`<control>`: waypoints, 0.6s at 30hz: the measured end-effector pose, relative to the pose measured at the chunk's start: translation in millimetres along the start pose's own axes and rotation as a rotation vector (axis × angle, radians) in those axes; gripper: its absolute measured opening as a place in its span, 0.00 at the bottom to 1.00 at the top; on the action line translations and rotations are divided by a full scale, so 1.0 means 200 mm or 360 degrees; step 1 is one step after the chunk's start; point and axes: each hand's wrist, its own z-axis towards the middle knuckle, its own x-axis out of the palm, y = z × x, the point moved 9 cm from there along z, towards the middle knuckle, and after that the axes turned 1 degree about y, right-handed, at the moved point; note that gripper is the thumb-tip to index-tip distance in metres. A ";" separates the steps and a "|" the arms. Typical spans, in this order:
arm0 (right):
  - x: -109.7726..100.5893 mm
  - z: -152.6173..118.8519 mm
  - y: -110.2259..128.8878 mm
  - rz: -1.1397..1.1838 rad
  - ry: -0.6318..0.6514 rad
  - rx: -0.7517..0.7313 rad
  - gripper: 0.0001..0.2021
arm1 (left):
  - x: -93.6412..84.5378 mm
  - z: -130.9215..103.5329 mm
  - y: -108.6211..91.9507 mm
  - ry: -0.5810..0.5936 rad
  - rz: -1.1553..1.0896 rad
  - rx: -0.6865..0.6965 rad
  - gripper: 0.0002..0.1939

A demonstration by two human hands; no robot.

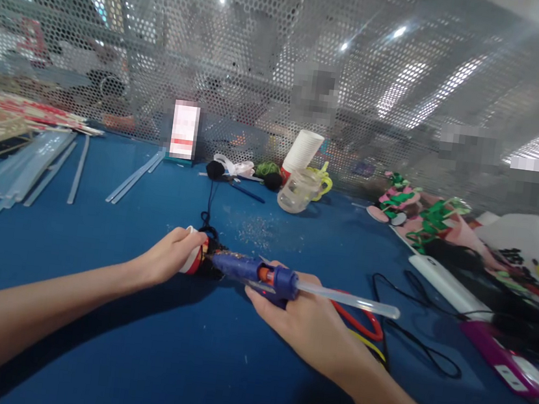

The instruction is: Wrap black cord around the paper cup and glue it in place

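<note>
My left hand (167, 256) is closed around a paper cup (192, 259) with a white rim and a red patterned side. Black yarn (210, 271) covers the cup's far end, and a strand trails back to a black ball of yarn (214, 170). In my right hand (315, 329) is a blue glue gun (242, 267), its nozzle pointing left at the yarn-covered part. Whether the tip touches the yarn is hard to make out. A translucent glue stick (350, 299) juts from the gun's rear. My right fingers are partly hidden behind the gun.
Many loose glue sticks (33, 166) lie at the left. Behind my hands stand a lit phone (185, 129), stacked paper cups (304, 150) and a clear jar (294, 192). At right are a black cord (415, 292), a white-and-purple device (501, 355) and craft flowers (402, 202).
</note>
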 end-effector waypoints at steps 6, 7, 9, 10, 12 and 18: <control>0.00 -0.01 0.01 -0.0001 -0.0010 0.0038 0.06 | 0.00 0.00 0.00 -0.0040 -0.0015 -0.0022 0.15; 0.01 -0.01 0.02 -0.0006 0.0009 0.0034 0.06 | 0.00 0.00 0.00 -0.0037 -0.0017 -0.0020 0.15; 0.02 0.00 0.04 -0.0011 0.0061 -0.0007 0.06 | 0.00 0.00 0.00 -0.0046 -0.0023 -0.0026 0.15; 0.02 -0.01 0.05 -0.0013 0.0070 -0.0031 0.06 | -0.01 0.00 0.01 -0.0057 -0.0026 -0.0029 0.15; 0.01 -0.01 0.06 -0.0018 0.0059 -0.0039 0.06 | -0.01 0.00 0.01 -0.0062 -0.0029 -0.0028 0.15; 0.00 -0.02 0.07 -0.0029 -0.0006 -0.0057 0.06 | 0.00 0.02 0.02 -0.0035 -0.0091 -0.0006 0.16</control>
